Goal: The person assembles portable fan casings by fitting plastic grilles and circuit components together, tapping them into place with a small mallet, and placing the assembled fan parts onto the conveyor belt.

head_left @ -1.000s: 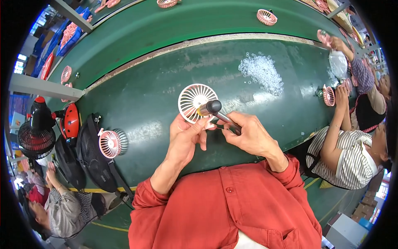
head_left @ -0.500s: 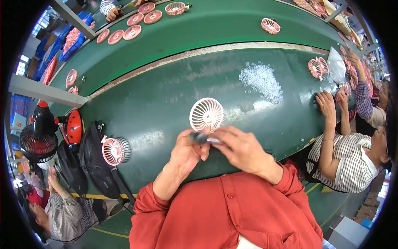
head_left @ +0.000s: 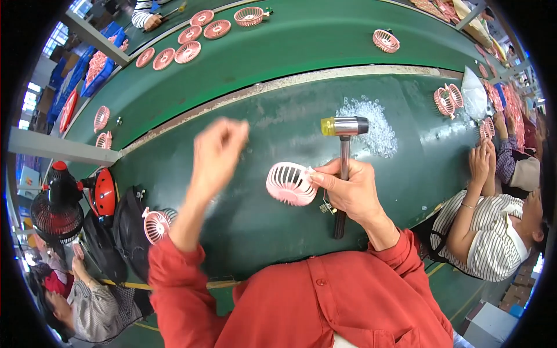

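My right hand [head_left: 355, 188] pinches the rim of a pink slotted fan housing [head_left: 293, 194] between thumb and fingers. In that same hand is a mallet [head_left: 343, 126] with a yellow face, a dark face and a metal middle, its handle pointing toward me. A small circuit board [head_left: 326, 204] dangles from the housing on thin wires. Raised over the worktable to the left, my left hand [head_left: 217, 153] is smeared by motion; its fingers look bent, but I cannot make out whether they hold anything. Beyond the mallet lies a pile of small clear rings [head_left: 377, 130].
Another pink fan housing [head_left: 155, 226] sits by my left forearm, beside black bags [head_left: 130, 226] and a red-black fan [head_left: 57, 203]. Pink covers [head_left: 187, 52] lie on the green belt [head_left: 290, 43] beyond the worktable. A co-worker in stripes [head_left: 490, 232] works at right.
My left hand has left the housing and swung up to the left. My right hand has taken the housing along with the mallet, which now stands head-away. The housing has tilted.
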The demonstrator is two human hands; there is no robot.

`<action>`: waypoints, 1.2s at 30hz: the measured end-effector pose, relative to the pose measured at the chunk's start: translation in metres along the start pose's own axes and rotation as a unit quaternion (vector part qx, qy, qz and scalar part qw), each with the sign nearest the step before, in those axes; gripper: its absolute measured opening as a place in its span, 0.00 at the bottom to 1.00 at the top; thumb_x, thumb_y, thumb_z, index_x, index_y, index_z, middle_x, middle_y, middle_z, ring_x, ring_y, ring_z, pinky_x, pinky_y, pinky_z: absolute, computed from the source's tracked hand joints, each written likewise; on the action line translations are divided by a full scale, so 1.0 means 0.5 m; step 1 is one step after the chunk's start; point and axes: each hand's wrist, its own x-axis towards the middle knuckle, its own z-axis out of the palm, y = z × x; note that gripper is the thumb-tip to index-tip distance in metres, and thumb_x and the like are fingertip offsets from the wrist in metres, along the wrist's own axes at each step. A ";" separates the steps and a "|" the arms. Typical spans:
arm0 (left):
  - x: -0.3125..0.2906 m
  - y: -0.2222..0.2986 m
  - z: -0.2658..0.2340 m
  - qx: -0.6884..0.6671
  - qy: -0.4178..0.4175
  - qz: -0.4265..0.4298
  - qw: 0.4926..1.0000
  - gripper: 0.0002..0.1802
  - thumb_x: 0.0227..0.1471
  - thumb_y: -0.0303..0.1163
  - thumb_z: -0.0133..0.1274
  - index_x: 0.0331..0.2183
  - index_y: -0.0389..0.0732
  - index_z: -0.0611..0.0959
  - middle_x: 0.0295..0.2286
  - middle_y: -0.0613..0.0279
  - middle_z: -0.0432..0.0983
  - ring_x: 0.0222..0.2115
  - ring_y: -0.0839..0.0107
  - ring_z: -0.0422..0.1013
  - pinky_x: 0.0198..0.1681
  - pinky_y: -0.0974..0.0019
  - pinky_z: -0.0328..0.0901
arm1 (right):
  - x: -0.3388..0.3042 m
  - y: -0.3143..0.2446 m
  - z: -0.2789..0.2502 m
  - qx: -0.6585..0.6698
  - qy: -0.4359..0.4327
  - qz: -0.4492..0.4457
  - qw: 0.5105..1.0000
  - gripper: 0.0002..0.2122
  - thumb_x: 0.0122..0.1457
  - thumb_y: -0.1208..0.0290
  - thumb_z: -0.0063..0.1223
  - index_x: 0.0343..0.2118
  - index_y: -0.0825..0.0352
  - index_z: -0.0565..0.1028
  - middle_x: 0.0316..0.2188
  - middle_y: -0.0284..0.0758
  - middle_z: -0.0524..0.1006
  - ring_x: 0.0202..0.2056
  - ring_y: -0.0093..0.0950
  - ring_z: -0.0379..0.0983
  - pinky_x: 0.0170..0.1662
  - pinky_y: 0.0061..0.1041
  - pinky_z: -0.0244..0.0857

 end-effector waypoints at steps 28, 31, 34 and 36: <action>0.282 0.069 0.143 0.168 0.062 0.247 0.952 0.24 0.50 0.28 0.54 0.49 0.31 0.69 0.43 0.39 0.70 0.46 0.46 0.69 0.49 0.51 0.65 | 0.092 0.054 -0.018 -0.063 0.040 0.143 0.987 0.06 0.58 0.75 0.60 0.29 0.73 0.79 0.19 0.31 0.77 0.12 0.12 0.58 0.14 0.16 0.46; 0.043 0.076 0.105 0.085 0.073 0.296 0.949 0.20 0.50 0.26 0.55 0.46 0.32 0.73 0.44 0.44 0.71 0.43 0.46 0.70 0.47 0.53 0.66 | 0.094 0.064 -0.009 -0.213 0.038 0.082 0.973 0.09 0.57 0.71 0.59 0.25 0.72 0.79 0.16 0.29 0.74 0.14 0.16 0.61 0.16 0.21 0.51; -0.157 0.064 0.093 0.161 0.012 0.291 0.943 0.25 0.43 0.29 0.63 0.45 0.36 0.75 0.44 0.51 0.71 0.46 0.52 0.69 0.45 0.52 0.62 | 0.093 0.068 -0.004 -0.351 0.014 0.006 0.936 0.12 0.56 0.67 0.60 0.24 0.73 0.79 0.14 0.31 0.73 0.18 0.17 0.67 0.20 0.25 0.59; -0.231 0.045 0.099 0.201 -0.007 0.272 0.941 0.27 0.41 0.31 0.65 0.45 0.37 0.75 0.45 0.52 0.70 0.47 0.53 0.68 0.46 0.51 0.61 | 0.080 0.050 0.015 -0.438 0.033 -0.020 0.898 0.15 0.55 0.66 0.61 0.25 0.76 0.78 0.14 0.44 0.74 0.18 0.28 0.72 0.23 0.31 0.63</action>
